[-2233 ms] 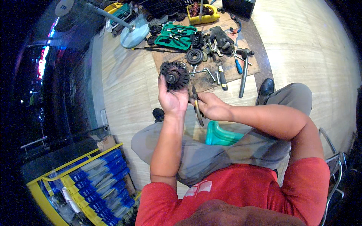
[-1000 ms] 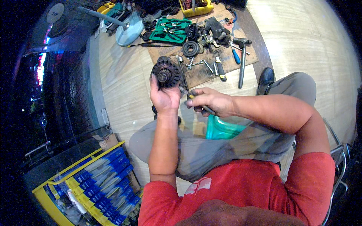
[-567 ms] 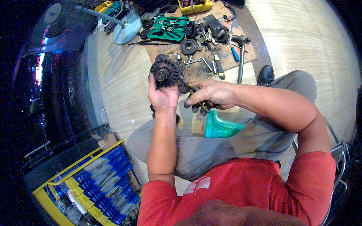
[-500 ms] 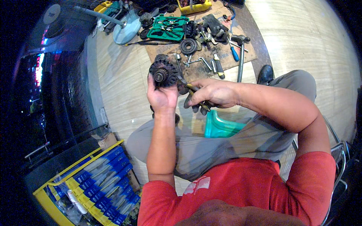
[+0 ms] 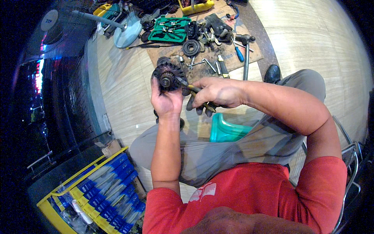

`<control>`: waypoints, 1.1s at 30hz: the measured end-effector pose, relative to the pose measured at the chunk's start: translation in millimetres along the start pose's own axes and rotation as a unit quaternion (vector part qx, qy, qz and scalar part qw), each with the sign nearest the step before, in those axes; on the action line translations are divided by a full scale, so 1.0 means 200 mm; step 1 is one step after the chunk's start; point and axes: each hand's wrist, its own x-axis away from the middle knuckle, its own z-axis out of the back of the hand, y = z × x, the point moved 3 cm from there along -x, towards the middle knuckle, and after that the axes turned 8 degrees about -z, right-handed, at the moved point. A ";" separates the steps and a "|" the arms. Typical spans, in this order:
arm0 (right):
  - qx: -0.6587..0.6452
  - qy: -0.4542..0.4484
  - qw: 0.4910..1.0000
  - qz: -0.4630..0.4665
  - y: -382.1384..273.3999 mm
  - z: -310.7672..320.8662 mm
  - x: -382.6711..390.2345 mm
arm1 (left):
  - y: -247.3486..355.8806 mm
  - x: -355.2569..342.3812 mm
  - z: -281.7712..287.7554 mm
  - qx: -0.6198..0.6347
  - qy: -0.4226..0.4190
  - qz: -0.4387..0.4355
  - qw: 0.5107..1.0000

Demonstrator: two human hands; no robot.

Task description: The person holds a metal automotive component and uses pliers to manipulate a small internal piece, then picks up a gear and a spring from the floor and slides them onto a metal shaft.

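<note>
A dark, greasy rotor (image 5: pixel 167 80) with fan-like blades around its rim and a ribbed metal shaft end rests in my left hand (image 5: pixel 166 102), the palm beneath it and the fingers curled around its underside. My right hand (image 5: pixel 220 93) grips a pair of pliers (image 5: pixel 197 90) with worn yellow-and-dark handles. The jaws of the pliers reach the rotor's right side beside the shaft; whether they are clamped on it is too small to tell. Blackened fingertips of the right hand show below the handles.
Beyond my hands, a stained cardboard sheet (image 5: pixel 249 58) bears a green tool case (image 5: pixel 169 29), a round pulley-like part (image 5: pixel 191 47), a hammer (image 5: pixel 246 58) and a blue-handled screwdriver (image 5: pixel 239 54). A green plastic stool (image 5: pixel 226 130) stands by my legs. At lower left is a yellow rack (image 5: pixel 58 214) of blue packages.
The pliers' jaws have moved in closer to the rotor's shaft, and my right hand has shifted slightly left. The rotor has turned a little in my left hand. The whole view has shifted slightly.
</note>
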 end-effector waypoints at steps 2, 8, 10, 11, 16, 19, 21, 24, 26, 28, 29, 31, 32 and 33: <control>-0.004 0.006 1.000 0.001 0.00 0.00 0.00 | -0.01 0.00 0.00 -0.004 -0.004 0.000 1.000; -0.008 0.015 1.000 0.005 0.00 0.00 -0.01 | -0.01 -0.01 0.03 -0.003 0.005 -0.011 1.000; 0.000 0.025 1.000 0.003 -0.01 0.00 0.00 | -0.01 0.00 0.03 0.009 0.010 -0.013 1.000; 0.007 0.032 0.999 0.000 -0.01 0.00 0.00 | -0.01 -0.01 0.03 0.009 0.006 -0.014 1.000; 0.056 0.073 0.996 -0.007 -0.03 0.00 0.01 | -0.01 0.00 0.03 0.009 -0.003 -0.024 1.000; 0.058 0.096 0.994 -0.008 -0.05 -0.02 0.03 | 0.00 0.00 0.03 0.003 -0.004 -0.027 1.000; 0.057 0.095 0.994 -0.012 -0.05 -0.02 0.02 | 0.00 0.01 0.02 -0.017 -0.019 -0.043 0.999; 0.049 0.101 0.994 -0.006 -0.03 0.00 0.00 | 0.00 0.00 0.02 -0.028 -0.018 -0.054 0.998; 0.048 0.113 0.992 -0.008 -0.02 0.02 -0.01 | -0.01 0.00 0.03 -0.026 -0.014 -0.054 0.998; 0.054 0.133 0.989 -0.020 -0.02 0.03 -0.01 | -0.02 0.00 0.03 -0.020 -0.014 -0.053 0.998; 0.057 0.138 0.989 -0.018 -0.02 0.03 -0.01 | -0.02 0.01 0.03 -0.019 -0.013 -0.049 0.999; 0.062 0.147 0.987 -0.015 -0.03 0.02 -0.01 | -0.04 0.02 0.02 -0.018 -0.010 -0.040 0.999; 0.081 0.166 0.983 -0.021 -0.03 0.03 -0.01 | -0.05 0.02 0.02 -0.017 -0.004 -0.037 0.999; 0.100 0.185 0.977 -0.028 -0.04 0.03 -0.01 | -0.06 0.02 0.03 -0.015 0.002 -0.034 0.999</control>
